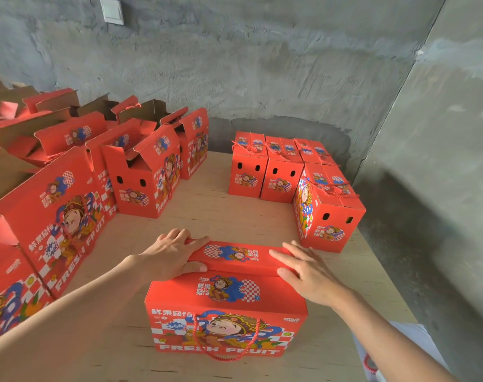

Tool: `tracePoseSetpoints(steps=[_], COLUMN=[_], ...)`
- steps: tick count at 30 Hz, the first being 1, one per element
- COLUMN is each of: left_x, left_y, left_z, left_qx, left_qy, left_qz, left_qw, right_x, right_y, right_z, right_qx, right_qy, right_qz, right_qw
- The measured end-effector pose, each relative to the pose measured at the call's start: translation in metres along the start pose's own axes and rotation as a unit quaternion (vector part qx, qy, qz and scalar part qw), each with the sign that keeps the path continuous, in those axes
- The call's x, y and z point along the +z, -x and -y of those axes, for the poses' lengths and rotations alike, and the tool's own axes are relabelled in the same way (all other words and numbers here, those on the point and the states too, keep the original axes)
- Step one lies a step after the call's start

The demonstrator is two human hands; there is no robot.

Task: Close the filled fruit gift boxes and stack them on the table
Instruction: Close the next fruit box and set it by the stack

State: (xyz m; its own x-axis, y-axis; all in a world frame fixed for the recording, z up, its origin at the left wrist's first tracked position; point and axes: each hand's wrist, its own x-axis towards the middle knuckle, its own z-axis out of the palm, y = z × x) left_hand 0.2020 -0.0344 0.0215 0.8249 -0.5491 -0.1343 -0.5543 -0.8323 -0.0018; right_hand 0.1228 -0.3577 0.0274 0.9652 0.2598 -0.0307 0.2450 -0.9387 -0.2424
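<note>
1. The gift box (226, 307) being closed stands at the near middle of the table (207, 221), its printed front turned toward the person, so both ends of the lid can be reached alike.
2. Its near flap (229, 289) is already laid flat. The far flap (235, 256) is folded over it but sits slightly proud along the seam, so the closure is judged not yet fully seated.
3. The left hand (171, 255) is spread over the far flap's left end, fingers fairly straight on top and thumb against its near edge. It presses rather than clamps.
4. The right hand (306, 274) is laid the same way on the right end, fingers apart and flat. The flap is probably held at both ends so that it is pushed down evenly.
5. The rope handle (224, 351) hangs loose down the front, clear of the lid.
6. Closed boxes (265, 175) are grouped at the far right, with one more (328, 216) just in front of them. This is likely where the finished box will go.
7. Open boxes (141, 183), flaps upright, are kept in rows on the left, apart from the finished group.
</note>
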Motion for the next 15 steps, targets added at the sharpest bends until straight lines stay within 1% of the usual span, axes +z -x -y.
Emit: tracePoseSetpoints(steps=[1, 3, 5, 7, 9, 12, 15], left_x=[-0.001, -0.002, -0.003, -0.004, -0.005, -0.004, 0.002], left_y=[0.0, 0.001, 0.002, 0.003, 0.005, 0.004, 0.005], left_z=[0.0, 0.0, -0.001, -0.003, -0.004, -0.006, -0.011], left_qx=[0.001, 0.001, -0.003, -0.005, -0.004, -0.015, -0.025], left_qy=[0.005, 0.011, 0.005, 0.004, 0.018, 0.024, 0.017], left_qz=[0.006, 0.016, 0.018, 0.02, 0.011, -0.026, -0.021], left_qw=[1.0, 1.0, 1.0, 1.0, 1.0, 0.999, 0.999], right_x=[0.0, 0.004, 0.012, 0.019, 0.02, 0.021, 0.025], right_y=[-0.001, -0.001, -0.003, -0.004, -0.004, -0.004, -0.003], right_z=[0.006, 0.028, 0.05, 0.06, 0.06, 0.057, 0.058], right_qx=[-0.014, -0.046, -0.068, -0.068, -0.061, -0.067, -0.067], right_qy=[0.049, 0.081, 0.074, 0.067, 0.062, 0.062, 0.062], right_qz=[0.004, 0.022, 0.037, 0.036, 0.039, 0.044, 0.053], right_qw=[0.999, 0.995, 0.994, 0.995, 0.995, 0.995, 0.994])
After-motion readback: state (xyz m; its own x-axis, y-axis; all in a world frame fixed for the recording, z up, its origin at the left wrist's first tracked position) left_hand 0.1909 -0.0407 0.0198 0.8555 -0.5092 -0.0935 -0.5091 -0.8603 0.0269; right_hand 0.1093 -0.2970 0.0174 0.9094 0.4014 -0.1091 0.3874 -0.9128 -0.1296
